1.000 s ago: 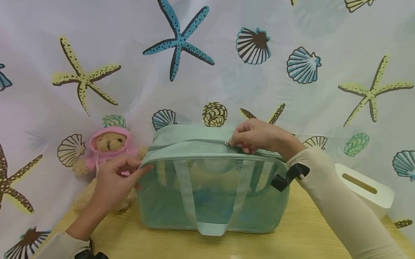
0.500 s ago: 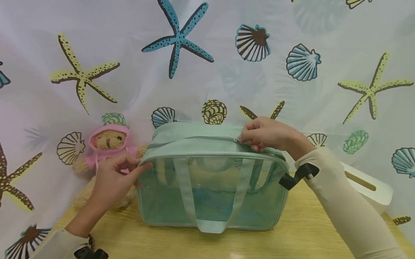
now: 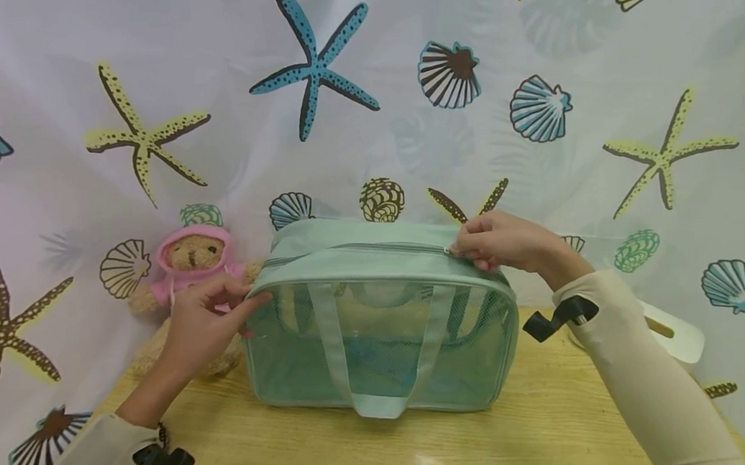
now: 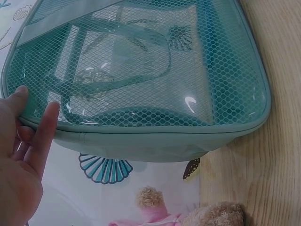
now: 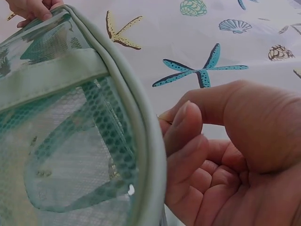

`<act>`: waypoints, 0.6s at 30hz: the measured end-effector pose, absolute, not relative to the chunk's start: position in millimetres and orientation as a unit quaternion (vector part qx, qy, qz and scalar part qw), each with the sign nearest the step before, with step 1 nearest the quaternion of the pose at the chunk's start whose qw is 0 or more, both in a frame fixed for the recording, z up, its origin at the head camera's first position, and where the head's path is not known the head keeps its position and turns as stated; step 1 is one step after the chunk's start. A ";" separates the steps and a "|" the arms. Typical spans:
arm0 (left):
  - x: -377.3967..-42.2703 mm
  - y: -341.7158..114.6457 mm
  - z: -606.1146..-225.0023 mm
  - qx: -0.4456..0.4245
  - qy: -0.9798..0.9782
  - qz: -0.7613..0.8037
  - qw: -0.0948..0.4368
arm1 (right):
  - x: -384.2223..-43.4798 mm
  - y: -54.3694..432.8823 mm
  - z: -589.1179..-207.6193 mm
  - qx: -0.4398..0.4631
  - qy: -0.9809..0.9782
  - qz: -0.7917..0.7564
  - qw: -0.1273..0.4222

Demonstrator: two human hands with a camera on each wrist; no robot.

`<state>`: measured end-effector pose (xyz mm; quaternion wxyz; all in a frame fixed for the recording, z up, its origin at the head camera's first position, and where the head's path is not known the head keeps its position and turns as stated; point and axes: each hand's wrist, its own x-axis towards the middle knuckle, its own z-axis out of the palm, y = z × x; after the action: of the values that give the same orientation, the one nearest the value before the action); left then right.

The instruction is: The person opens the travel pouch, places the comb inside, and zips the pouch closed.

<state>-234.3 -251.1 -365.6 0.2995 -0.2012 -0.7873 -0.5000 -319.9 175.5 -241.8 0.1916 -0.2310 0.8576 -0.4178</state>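
A pale green, see-through mesh bag (image 3: 478, 355) stands upright on the table, its strap handle (image 3: 333, 343) hanging down the front. Along its top runs a zipper (image 3: 393, 245), closed to the left of the slider. My right hand (image 3: 509, 243) pinches the zipper pull near the bag's right end; in the right wrist view its fingers (image 5: 188, 150) are curled, with the pull mostly hidden behind the bag's edge. At the upper left corner my left hand (image 3: 200, 324) pinches the rim between thumb and fingers. Something bluish shows faintly inside.
Behind the left hand sits a teddy bear (image 3: 195, 256) in a pink hoodie. A white box with a slot (image 3: 681, 337) stands at the right, partly behind the right sleeve. A curtain (image 3: 405, 144) printed with starfish and shells hangs right behind the yellow wooden table (image 3: 297, 454).
My right hand has drawn the zipper pull rightward along the top of the bag, lengthening the closed stretch. My left hand keeps its hold on the corner.
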 end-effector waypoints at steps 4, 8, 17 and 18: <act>-234.4 -250.4 -365.4 -0.204 -0.787 -0.499 0.299 | -318.7 185.4 -243.0 -0.225 0.851 -0.431 0.198; -234.4 -250.3 -366.5 -0.199 -0.788 -0.501 0.298 | -319.0 196.7 -248.0 -0.231 0.846 -0.439 0.196; -234.6 -251.0 -366.0 -0.192 -0.792 -0.499 0.295 | -315.2 213.1 -251.6 -0.230 0.835 -0.462 0.190; -234.6 -250.8 -366.0 -0.193 -0.792 -0.498 0.296 | -314.8 214.1 -251.8 -0.226 0.835 -0.464 0.190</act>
<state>-234.6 -250.8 -366.0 0.2956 -0.1928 -0.7922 -0.4980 -314.8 214.1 -251.8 0.1901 -0.2260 0.8351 -0.4640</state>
